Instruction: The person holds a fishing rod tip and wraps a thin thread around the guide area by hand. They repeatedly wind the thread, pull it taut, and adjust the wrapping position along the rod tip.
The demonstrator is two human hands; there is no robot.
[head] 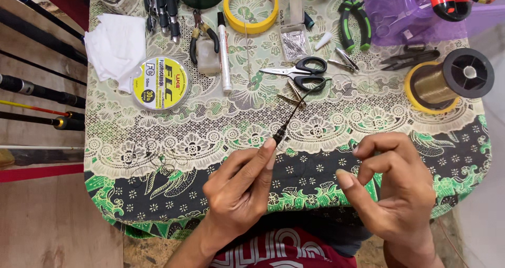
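your left hand [239, 186] pinches a thin black tool [294, 113] over the table [173, 136]; your right hand [392, 186] curls, fingers loose, holding nothing visible.

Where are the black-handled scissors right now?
In the head view, the black-handled scissors lie on the patterned tablecloth, centre-right and beyond both hands, below the yellow tape roll and left of the gold line spool.
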